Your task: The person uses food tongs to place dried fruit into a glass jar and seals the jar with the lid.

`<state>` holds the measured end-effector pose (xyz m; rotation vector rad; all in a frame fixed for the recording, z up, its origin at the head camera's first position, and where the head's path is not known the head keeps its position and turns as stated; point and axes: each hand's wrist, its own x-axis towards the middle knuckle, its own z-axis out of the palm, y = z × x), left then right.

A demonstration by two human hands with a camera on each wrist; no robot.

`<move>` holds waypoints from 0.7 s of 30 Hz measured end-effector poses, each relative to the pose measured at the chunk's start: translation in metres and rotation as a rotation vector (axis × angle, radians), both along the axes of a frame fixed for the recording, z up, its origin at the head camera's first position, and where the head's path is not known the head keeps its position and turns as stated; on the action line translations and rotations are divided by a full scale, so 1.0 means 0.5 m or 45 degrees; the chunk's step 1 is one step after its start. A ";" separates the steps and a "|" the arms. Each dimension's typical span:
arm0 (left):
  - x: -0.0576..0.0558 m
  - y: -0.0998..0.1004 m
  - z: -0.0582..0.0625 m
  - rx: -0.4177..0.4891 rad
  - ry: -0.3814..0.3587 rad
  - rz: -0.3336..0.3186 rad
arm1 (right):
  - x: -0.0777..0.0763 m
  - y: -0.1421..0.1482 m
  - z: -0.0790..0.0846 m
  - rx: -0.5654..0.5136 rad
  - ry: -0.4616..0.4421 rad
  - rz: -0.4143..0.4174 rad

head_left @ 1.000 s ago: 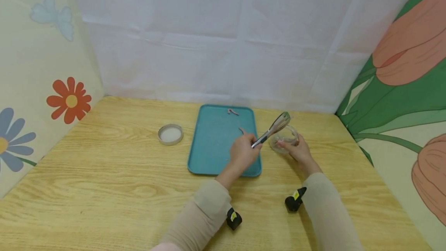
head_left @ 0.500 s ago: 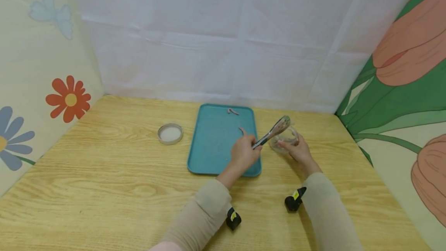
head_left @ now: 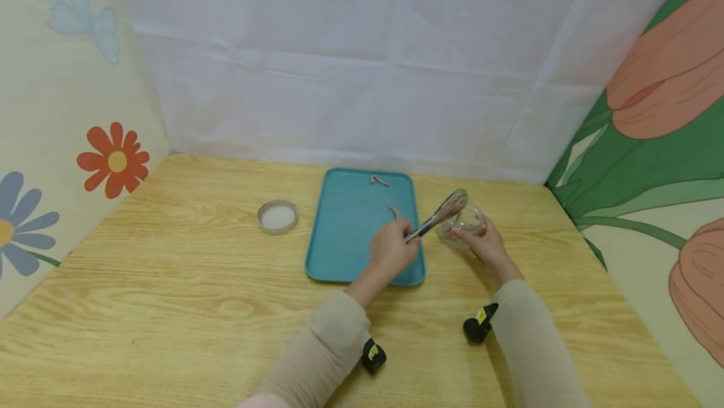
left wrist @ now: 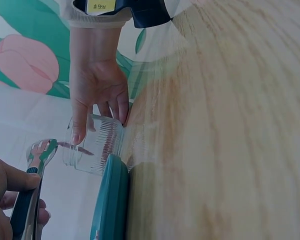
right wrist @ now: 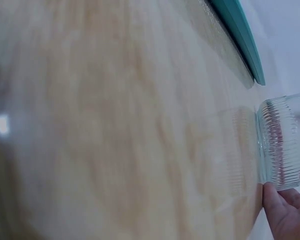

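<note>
My left hand (head_left: pixel 392 249) grips metal tongs (head_left: pixel 434 219) with dark handles. Their green-lined tips hang beside the mouth of a ribbed glass jar (left wrist: pixel 107 140). From those tips, in the left wrist view, a thin reddish-pink strip (left wrist: pixel 75 147) reaches into the jar. My right hand (head_left: pixel 483 246) holds the jar upright on the table, thumb on one side and fingers around the other. Reddish pieces (right wrist: pixel 275 135) show through the jar's lower wall. On the blue tray (head_left: pixel 339 232) lie a hooked pink strip (head_left: pixel 379 180) at the far end and another pink strip (head_left: pixel 394 212) partly behind my left hand.
A round lid (head_left: pixel 277 217) with a pale inside lies left of the tray on the wooden table (head_left: pixel 198 295). White cloth (head_left: pixel 317 81) hangs behind the table, and painted flower panels (head_left: pixel 650 207) flank it. My left forearm crosses the tray's near right corner.
The tongs have dipped and their tips have shifted slightly left and down beside the jar's mouth. My left hand has moved a little left. My right hand and the jar have stayed put.
</note>
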<state>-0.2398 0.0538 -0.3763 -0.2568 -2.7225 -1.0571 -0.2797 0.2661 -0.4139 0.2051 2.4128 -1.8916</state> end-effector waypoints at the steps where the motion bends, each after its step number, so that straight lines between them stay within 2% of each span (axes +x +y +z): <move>1: 0.000 -0.001 0.001 -0.001 -0.002 -0.005 | 0.002 -0.001 0.002 -0.001 0.003 0.002; 8: 0.001 -0.001 0.006 -0.026 0.003 -0.014 | 0.011 -0.005 0.012 0.031 0.004 0.041; 16: -0.001 0.010 0.010 -0.055 0.006 -0.008 | 0.015 -0.011 0.022 0.028 0.001 0.009; 21: -0.002 0.013 0.005 -0.014 0.020 0.015 | 0.021 -0.014 0.027 0.042 0.015 0.007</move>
